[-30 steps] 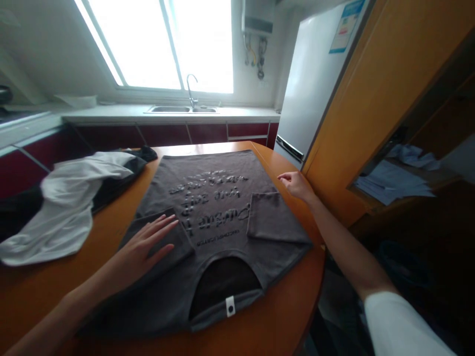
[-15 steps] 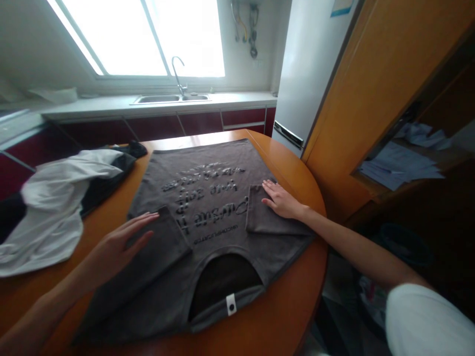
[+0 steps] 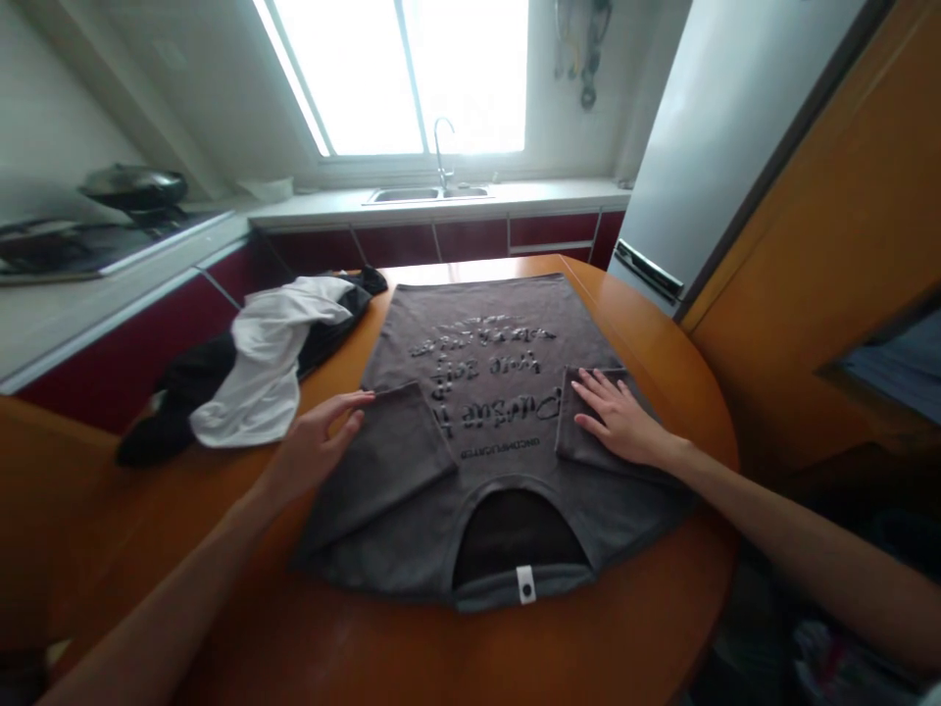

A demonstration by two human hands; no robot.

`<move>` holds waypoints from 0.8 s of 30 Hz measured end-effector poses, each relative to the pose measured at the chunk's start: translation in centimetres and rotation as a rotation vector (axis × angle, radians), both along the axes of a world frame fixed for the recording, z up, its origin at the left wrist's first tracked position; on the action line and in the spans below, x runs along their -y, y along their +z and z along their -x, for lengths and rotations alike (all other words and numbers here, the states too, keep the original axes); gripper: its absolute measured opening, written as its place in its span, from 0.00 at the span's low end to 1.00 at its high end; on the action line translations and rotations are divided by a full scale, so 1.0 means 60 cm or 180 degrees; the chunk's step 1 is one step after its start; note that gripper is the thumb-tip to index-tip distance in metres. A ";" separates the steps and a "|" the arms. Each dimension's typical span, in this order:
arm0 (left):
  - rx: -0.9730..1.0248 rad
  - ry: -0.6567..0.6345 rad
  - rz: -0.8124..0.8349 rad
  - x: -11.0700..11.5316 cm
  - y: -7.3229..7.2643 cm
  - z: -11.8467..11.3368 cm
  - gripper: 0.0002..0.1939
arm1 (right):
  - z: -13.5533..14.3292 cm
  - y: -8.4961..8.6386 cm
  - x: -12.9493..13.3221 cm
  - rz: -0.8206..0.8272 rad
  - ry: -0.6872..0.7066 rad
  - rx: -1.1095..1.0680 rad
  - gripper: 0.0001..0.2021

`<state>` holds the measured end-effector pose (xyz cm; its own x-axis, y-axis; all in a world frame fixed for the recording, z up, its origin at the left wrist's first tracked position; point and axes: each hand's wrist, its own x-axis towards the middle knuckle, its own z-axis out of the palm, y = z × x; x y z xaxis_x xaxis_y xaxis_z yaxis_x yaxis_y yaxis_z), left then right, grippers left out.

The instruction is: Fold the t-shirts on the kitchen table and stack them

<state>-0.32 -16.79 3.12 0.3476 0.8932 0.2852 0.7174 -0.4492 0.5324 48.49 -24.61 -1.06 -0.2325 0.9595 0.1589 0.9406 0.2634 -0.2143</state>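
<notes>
A dark grey T-shirt (image 3: 507, 402) is spread on the table, neckline towards me, with raised black lettering upside down from here. Both sleeves are folded inward over its front. My right hand (image 3: 616, 417) lies flat on the right folded sleeve (image 3: 577, 431), fingers spread. At the shirt's left edge, beside the left folded sleeve (image 3: 404, 431), is my left hand (image 3: 323, 436). Its fingers are stretched out with the thumb apart, fingertips close to the fabric; whether they touch it I cannot tell. A white label (image 3: 525, 584) shows inside the collar.
The shirt lies on a rounded wooden table (image 3: 588, 647). Crumpled white cloth (image 3: 257, 382) and dark cloth (image 3: 195, 378) are heaped at its left. Beyond are a counter with a sink (image 3: 404, 195), a stove with a pan (image 3: 132, 186), and a fridge (image 3: 706, 147) at right.
The view has turned left, bringing the stove into sight. My left hand has shifted off the folded sleeve to the shirt's left edge. My right hand stays on its sleeve, fingers more spread.
</notes>
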 end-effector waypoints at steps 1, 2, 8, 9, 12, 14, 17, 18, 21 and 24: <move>0.0016 -0.0059 0.0004 0.002 -0.002 -0.003 0.25 | -0.003 0.003 -0.007 -0.0067 -0.0016 -0.0037 0.29; 0.0029 -0.0108 -0.0006 0.003 -0.003 -0.006 0.24 | -0.007 0.010 -0.018 -0.0171 -0.0032 -0.0109 0.27; 0.0003 -0.0308 -0.0055 0.003 -0.018 -0.028 0.20 | -0.033 0.048 -0.129 0.0043 -0.0055 -0.0595 0.15; 0.0001 -0.0342 -0.0042 0.004 -0.022 -0.029 0.20 | -0.036 0.049 -0.145 0.0262 -0.0065 -0.0646 0.13; -0.0009 -0.0438 0.0004 0.009 -0.027 -0.030 0.19 | -0.042 0.047 -0.180 0.0753 -0.0095 -0.0804 0.09; -0.0004 -0.0476 -0.0005 0.012 -0.026 -0.030 0.18 | -0.048 0.046 -0.192 0.0814 -0.0076 -0.0901 0.08; 0.0005 -0.0488 -0.0060 0.013 -0.024 -0.033 0.18 | -0.055 0.047 -0.201 0.0728 -0.0042 -0.1087 0.09; -0.0003 -0.0494 -0.0068 0.013 -0.024 -0.034 0.18 | -0.055 0.047 -0.202 0.0684 -0.0080 -0.1122 0.09; -0.0028 -0.0554 -0.0062 0.012 -0.028 -0.037 0.17 | -0.050 0.048 -0.195 0.0523 -0.0308 -0.0988 0.09; -0.0012 -0.0608 -0.0060 0.012 -0.033 -0.038 0.17 | -0.037 0.053 -0.167 0.0064 -0.0411 -0.0688 0.14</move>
